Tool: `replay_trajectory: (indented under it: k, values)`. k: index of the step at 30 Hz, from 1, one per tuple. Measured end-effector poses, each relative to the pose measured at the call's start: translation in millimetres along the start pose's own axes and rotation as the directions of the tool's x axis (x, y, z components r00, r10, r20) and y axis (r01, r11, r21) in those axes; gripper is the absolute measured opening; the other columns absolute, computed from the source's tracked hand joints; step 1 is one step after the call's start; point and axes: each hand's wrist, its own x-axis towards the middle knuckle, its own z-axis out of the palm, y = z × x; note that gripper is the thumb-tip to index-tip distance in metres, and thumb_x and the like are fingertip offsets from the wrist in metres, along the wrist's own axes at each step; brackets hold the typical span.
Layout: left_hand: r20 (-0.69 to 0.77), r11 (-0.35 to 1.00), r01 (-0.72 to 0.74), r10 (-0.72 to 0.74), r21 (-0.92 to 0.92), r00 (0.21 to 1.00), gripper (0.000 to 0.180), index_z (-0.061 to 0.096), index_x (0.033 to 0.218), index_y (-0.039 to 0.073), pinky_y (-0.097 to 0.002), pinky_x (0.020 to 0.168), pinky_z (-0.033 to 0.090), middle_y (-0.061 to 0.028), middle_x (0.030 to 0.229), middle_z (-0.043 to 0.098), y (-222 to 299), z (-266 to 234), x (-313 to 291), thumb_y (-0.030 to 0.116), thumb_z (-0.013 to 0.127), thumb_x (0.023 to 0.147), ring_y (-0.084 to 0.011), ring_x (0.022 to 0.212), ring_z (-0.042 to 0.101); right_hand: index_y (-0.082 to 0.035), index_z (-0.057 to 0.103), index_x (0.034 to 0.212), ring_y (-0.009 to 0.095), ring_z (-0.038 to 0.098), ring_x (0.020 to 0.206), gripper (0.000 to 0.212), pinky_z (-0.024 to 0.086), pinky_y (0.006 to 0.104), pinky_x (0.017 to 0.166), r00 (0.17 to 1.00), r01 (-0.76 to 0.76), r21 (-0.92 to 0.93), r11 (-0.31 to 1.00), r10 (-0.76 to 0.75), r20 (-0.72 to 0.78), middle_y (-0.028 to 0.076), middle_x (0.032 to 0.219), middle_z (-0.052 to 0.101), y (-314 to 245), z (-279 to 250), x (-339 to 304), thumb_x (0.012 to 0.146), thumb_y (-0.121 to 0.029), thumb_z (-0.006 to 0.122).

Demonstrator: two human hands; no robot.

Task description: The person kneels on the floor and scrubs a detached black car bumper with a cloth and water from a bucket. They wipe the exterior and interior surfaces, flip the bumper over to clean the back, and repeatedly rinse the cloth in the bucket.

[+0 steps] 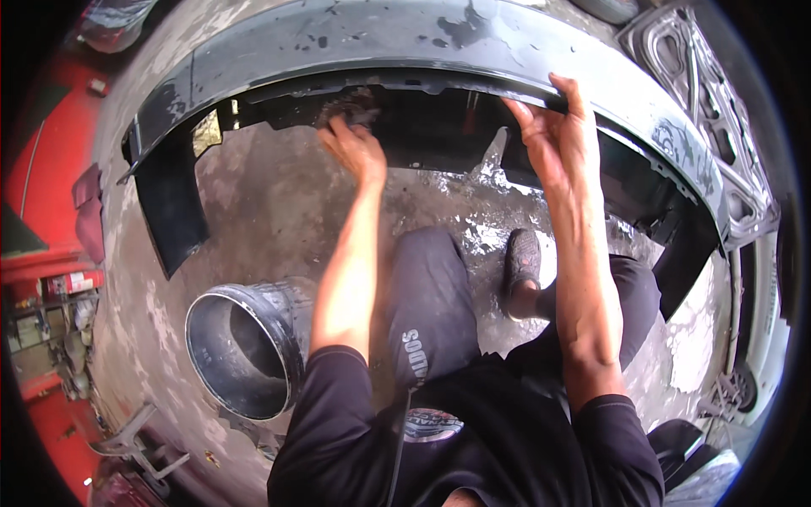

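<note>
A long grey car bumper (372, 46) with wet patches curves across the upper part of the view, its black inner side (439, 139) facing me. My left hand (359, 154) is at the inner side, left of the middle, its fingers closed on a dark, crumpled, rag-like thing (351, 108); blur hides its exact kind. My right hand (562, 139) grips the bumper's near edge, right of the middle, with thumb and fingers on either side of the rim.
A wide black bucket-like container (245, 351) lies on its side on the wet concrete floor (253, 194), left of my legs. Red bodywork (51, 169) stands at the left. A bare metal panel (701, 93) leans at the far right, near a light-coloured car (764, 338).
</note>
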Motion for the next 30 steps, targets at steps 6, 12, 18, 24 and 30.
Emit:
replay_trajectory:
  k: [6, 12, 18, 24, 30]
  values:
    - [0.264, 0.919, -0.038, 0.152, -0.393, 0.952, 0.037, 0.062, 0.115, 0.005, -0.0491, 0.090, 0.046, -0.0188, 0.118, 0.051, 68.6, 49.7, -98.7, -0.006, 0.057, 0.080, -0.0402, 0.108, 0.052, 0.005, 0.050, 0.114, 0.037, 0.063, 0.109, 0.030, 0.058, 0.0530, 0.093, 0.998, -0.043, -0.025, 0.999, 0.044, 0.048, 0.023, 0.117, 0.060, 16.4, 2.1, -7.9, 0.093, -0.012, 0.062]
    - [0.424, 0.924, -0.102, 0.265, -0.368, 0.866, 0.025, 0.068, 0.103, 0.007, -0.0498, 0.084, 0.049, -0.0160, 0.113, 0.055, 108.5, 59.4, -117.8, 0.000, 0.065, 0.078, -0.0375, 0.104, 0.055, 0.006, 0.051, 0.117, 0.036, 0.066, 0.106, 0.033, 0.060, 0.0519, 0.091, 0.998, -0.056, -0.023, 0.998, 0.056, 0.006, 0.022, 0.114, 0.063, 22.5, -1.5, -10.7, 0.092, -0.012, 0.063]
    - [0.203, 0.927, 0.070, 0.007, -0.370, 0.979, 0.028, 0.069, 0.098, 0.003, -0.0439, 0.080, 0.051, -0.0172, 0.097, 0.060, 36.8, 31.8, -46.2, -0.006, 0.066, 0.071, -0.0358, 0.090, 0.063, 0.007, 0.048, 0.122, 0.037, 0.064, 0.109, 0.039, 0.060, 0.0520, 0.091, 0.999, -0.028, -0.067, 0.997, 0.025, -0.044, 0.023, 0.119, 0.061, 20.0, -1.2, -12.4, 0.093, -0.014, 0.064]
    - [0.077, 0.775, -0.179, 0.281, -0.605, 0.957, 0.034, 0.064, 0.108, -0.003, -0.0472, 0.090, 0.049, -0.0243, 0.105, 0.066, 97.1, 19.9, -7.7, -0.004, 0.065, 0.074, -0.0445, 0.103, 0.062, 0.007, 0.047, 0.123, 0.037, 0.064, 0.108, 0.042, 0.059, 0.0498, 0.093, 0.997, -0.066, -0.091, 0.994, 0.068, 0.022, 0.023, 0.121, 0.060, 34.1, 13.1, -13.1, 0.093, -0.016, 0.065]
    - [0.508, 0.887, 0.105, 0.157, -0.449, 0.847, 0.044, 0.060, 0.118, -0.004, -0.0447, 0.095, 0.048, -0.0265, 0.114, 0.065, 88.7, -32.9, 22.3, 0.002, 0.066, 0.074, -0.0418, 0.113, 0.061, 0.003, 0.048, 0.124, 0.034, 0.064, 0.110, 0.043, 0.059, 0.0477, 0.092, 0.998, -0.060, -0.136, 0.989, 0.062, 0.012, 0.020, 0.120, 0.061, 60.1, 24.5, -15.6, 0.093, -0.020, 0.068]
